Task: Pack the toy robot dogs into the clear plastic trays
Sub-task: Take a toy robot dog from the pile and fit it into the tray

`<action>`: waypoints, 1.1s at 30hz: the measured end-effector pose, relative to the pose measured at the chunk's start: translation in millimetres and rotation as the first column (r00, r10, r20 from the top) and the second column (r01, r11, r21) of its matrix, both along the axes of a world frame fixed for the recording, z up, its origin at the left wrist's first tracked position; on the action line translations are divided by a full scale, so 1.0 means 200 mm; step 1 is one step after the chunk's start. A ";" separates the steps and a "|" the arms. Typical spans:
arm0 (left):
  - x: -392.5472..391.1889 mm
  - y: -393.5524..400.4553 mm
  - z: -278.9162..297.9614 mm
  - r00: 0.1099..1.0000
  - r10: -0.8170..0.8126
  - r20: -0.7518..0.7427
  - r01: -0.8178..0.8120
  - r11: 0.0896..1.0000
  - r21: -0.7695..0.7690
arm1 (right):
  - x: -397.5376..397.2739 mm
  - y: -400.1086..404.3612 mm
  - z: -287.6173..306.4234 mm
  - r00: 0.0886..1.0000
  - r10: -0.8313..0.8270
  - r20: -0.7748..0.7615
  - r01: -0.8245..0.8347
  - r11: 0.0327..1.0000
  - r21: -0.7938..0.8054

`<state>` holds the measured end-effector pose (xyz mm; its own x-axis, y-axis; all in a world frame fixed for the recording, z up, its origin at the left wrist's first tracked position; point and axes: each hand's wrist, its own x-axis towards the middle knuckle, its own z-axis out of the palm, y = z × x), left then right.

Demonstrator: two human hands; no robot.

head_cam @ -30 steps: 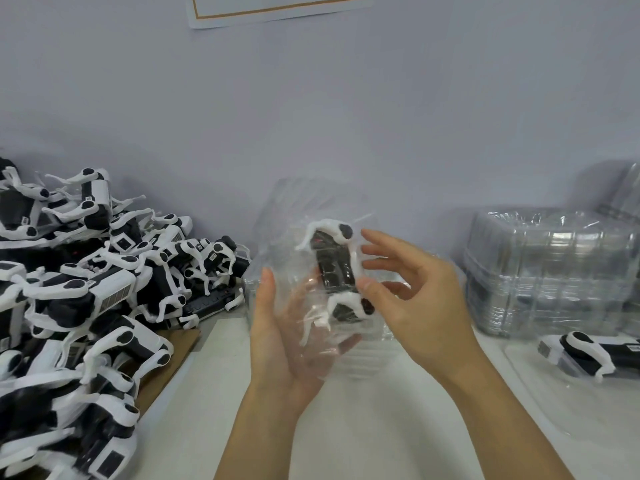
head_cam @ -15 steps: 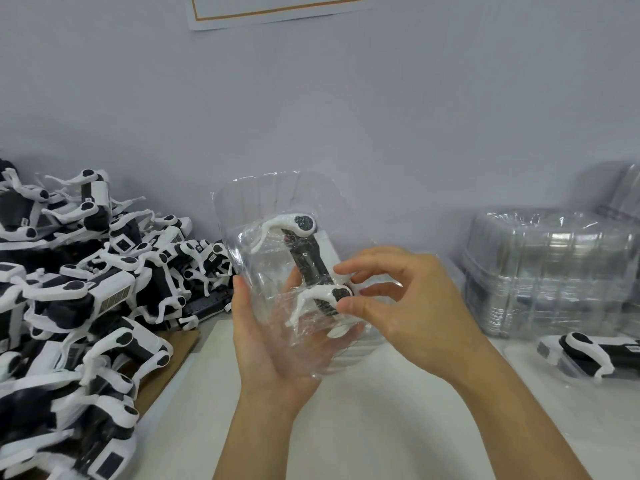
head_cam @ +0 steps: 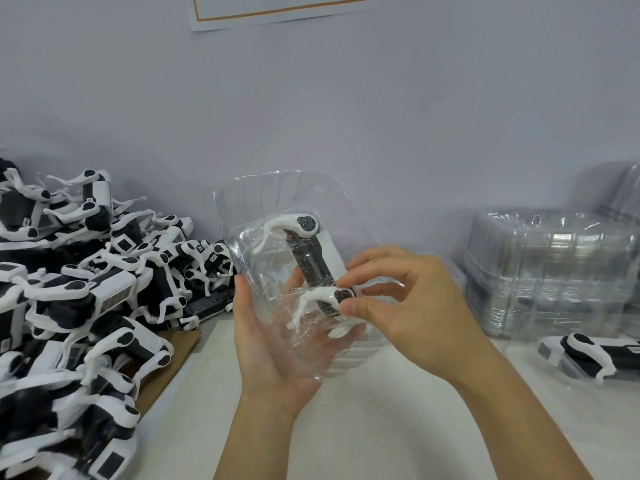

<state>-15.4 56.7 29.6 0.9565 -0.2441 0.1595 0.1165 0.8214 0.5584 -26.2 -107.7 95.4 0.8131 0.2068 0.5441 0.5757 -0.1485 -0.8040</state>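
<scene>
We read this as a toy packing station in a small factory or assembly workshop. Far left, a big heap of identical black-and-white toy robot dogs (head_cam: 79, 292) is piled loose, partly on a sheet of brown cardboard (head_cam: 166, 368). Far right, a stack of clear plastic trays (head_cam: 550, 271) stands against the wall, and just near it one dog lies in a tray (head_cam: 595, 355). The work surface is a plain white table (head_cam: 363, 427) pushed against a bare pale wall (head_cam: 346, 116), with a printed notice (head_cam: 277, 8) taped up top. Bulk identical stock plus packaging means production line, not a home.
</scene>
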 end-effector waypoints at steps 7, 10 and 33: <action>0.01 0.00 0.00 1.000 -0.013 0.014 0.013 1.000 -0.005 | 0.00 0.00 -0.01 1.000 -0.005 0.013 0.005 1.000 -0.002; 0.00 0.00 0.01 1.000 0.015 0.023 -0.016 1.000 0.023 | 0.01 -0.01 -0.01 0.999 -0.016 0.032 0.017 0.999 -0.031; -0.03 -0.07 0.10 0.926 0.347 0.152 -0.374 0.775 0.509 | 0.05 -0.03 0.00 0.959 -0.281 -0.032 0.282 0.938 0.200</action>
